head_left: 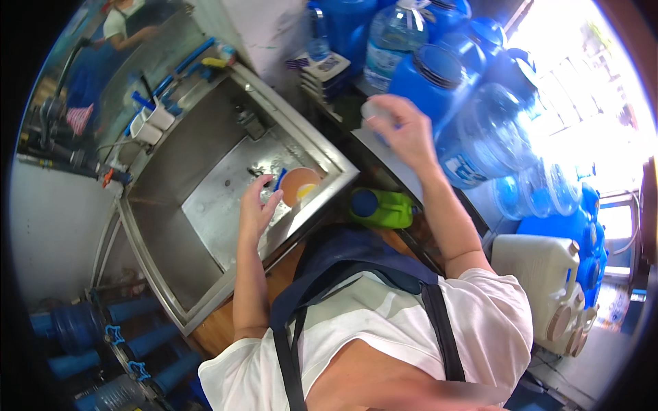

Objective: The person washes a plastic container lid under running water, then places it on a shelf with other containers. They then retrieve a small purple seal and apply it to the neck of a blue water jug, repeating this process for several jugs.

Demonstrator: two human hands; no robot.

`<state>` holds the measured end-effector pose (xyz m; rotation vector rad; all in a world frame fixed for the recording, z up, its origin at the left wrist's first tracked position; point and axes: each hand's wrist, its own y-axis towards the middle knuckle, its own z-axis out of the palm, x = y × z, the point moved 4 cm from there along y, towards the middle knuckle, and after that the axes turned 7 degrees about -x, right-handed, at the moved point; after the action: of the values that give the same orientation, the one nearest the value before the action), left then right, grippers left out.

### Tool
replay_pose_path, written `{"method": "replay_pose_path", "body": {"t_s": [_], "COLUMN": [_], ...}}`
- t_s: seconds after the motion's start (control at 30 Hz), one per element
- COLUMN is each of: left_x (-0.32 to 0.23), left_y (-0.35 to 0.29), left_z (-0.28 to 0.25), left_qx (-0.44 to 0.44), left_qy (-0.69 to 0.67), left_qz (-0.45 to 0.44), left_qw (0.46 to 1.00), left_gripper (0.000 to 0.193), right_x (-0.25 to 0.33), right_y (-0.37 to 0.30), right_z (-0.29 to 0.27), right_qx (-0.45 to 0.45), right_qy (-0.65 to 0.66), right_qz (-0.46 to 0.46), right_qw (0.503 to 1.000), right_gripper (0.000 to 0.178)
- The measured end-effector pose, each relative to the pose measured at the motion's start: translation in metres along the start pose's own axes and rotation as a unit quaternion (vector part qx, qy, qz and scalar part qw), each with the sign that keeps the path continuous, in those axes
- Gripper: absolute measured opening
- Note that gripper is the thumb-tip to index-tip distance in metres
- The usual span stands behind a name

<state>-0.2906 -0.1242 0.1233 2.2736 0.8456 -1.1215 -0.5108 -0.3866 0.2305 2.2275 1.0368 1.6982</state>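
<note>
My left hand reaches over the steel sink, thumb and fingers apart with nothing seen between them. Just to its right sits an orange-pink bowl with something yellow in it, and a narrow blue piece stands at the bowl's left edge, close to my fingertips. My right hand is raised past the sink's right side, near the blue containers. Its fingers are closed on a small whitish round piece, partly hidden by the hand; whether it is a cap or a small cup I cannot tell.
Blue drums and clear water bottles crowd the right side. A green jug stands between the sink and the counter. Beige jerrycans are at the lower right. A white holder sits on the sink's back ledge.
</note>
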Motion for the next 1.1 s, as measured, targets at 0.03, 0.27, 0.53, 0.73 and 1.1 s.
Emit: {"method": "replay_pose_path", "body": {"t_s": [0.03,0.27,0.53,0.73,1.1], "left_x": [-0.010,-0.082,-0.122,-0.124,-0.110], "left_y": [-0.007,-0.040,-0.068,-0.088,-0.113], "left_z": [0.014,0.101,0.151,0.163,0.168], "left_qx": [0.002,0.016,0.060,0.073,0.085], "left_qy": [0.008,0.103,0.105,0.126,0.200], "left_qz": [-0.010,0.171,0.153,0.139,0.116], "left_qw": [1.000,0.980,0.981,0.980,0.969], "left_gripper": [0.041,0.036,0.037,0.036,0.037], "right_x": [-0.005,-0.066,-0.143,-0.155,-0.144], "right_y": [0.000,0.031,0.088,0.092,0.088], "right_z": [-0.043,-0.284,-0.344,-0.344,-0.335], "right_qx": [-0.084,-0.376,-0.211,-0.221,-0.196], "right_qy": [-0.052,-0.297,-0.315,-0.320,-0.402], "right_qz": [-0.041,-0.138,-0.152,-0.183,-0.171], "right_qw": [0.994,0.867,0.913,0.903,0.878], "right_gripper": [0.031,0.034,0.039,0.048,0.058]}}
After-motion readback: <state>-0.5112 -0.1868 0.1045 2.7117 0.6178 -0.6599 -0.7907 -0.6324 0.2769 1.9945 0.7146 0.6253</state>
